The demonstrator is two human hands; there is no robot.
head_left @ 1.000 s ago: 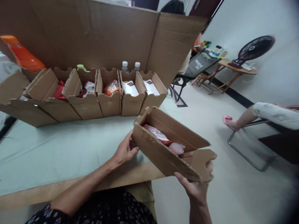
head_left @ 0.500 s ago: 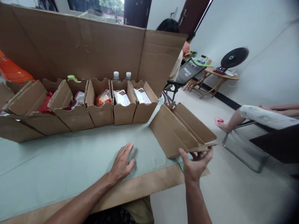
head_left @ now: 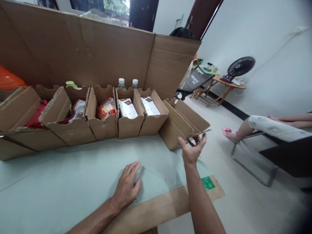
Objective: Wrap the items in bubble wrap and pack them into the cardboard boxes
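The right hand (head_left: 192, 149) pinched the near end flap of the open brown cardboard tray box (head_left: 181, 122), which sat on the pale green table (head_left: 60, 182) just beside the row of similar filled boxes (head_left: 104, 120), at its right end; the left hand (head_left: 128, 187) lay flat on the table, fingers loosely spread.

The inside of the end box (head_left: 173, 131) is hidden by its near wall (whether its flap is pinched by the right hand (head_left: 191, 149) cannot be told). Of two bottles (head_left: 121, 83) only caps are seen. An orange thing (head_left: 9, 79) and a seated person (head_left: 268, 127) are cut off by the edges.
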